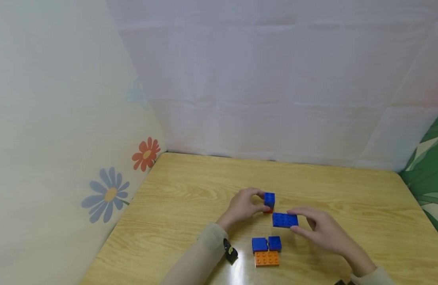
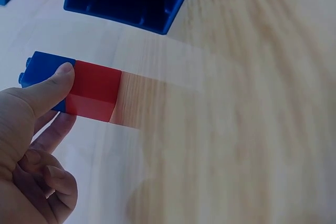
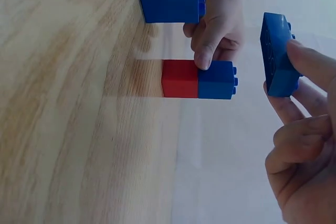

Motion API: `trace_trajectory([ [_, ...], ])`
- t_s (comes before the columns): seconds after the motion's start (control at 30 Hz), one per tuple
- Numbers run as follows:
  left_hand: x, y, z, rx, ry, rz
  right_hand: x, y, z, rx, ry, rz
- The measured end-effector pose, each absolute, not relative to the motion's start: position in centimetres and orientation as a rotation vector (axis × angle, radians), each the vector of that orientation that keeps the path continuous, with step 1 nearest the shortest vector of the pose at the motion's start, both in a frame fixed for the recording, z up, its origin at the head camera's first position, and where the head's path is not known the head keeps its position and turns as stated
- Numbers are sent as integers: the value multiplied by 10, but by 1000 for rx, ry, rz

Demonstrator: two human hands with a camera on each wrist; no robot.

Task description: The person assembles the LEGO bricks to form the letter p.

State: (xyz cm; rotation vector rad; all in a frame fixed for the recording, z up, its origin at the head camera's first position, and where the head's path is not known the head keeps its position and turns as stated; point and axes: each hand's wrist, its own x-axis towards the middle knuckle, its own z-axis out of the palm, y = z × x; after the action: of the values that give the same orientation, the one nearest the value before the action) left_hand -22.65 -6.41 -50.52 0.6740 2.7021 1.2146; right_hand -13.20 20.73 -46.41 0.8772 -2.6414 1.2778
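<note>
My left hand (image 1: 243, 206) pinches a small two-brick stack between thumb and fingers, a blue brick (image 2: 47, 72) on top of a red brick (image 2: 95, 86). The stack stands upright on the table, its studs facing up. To its right, my right hand (image 1: 320, 230) grips one end of a long blue brick (image 1: 284, 220) between thumb and fingertips. That brick is raised above the table, level with the top of the stack or higher, and apart from it in the right wrist view. My other right fingers (image 3: 299, 145) are curled below it.
Nearer to me, a blue brick (image 1: 259, 244) lies on its side, its hollow underside facing left. Another blue brick (image 1: 275, 243) sits right beside its studs. An orange brick (image 1: 266, 259) is in front of them. The wooden table (image 1: 190, 174) meets a pale cloth (image 1: 222, 118) behind.
</note>
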Motion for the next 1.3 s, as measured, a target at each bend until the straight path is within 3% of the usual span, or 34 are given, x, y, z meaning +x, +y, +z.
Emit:
trace_trajectory([
  [1.3,-226,-64,-502,676,2674,1241,-188,196,-464,708,-2660,1170],
])
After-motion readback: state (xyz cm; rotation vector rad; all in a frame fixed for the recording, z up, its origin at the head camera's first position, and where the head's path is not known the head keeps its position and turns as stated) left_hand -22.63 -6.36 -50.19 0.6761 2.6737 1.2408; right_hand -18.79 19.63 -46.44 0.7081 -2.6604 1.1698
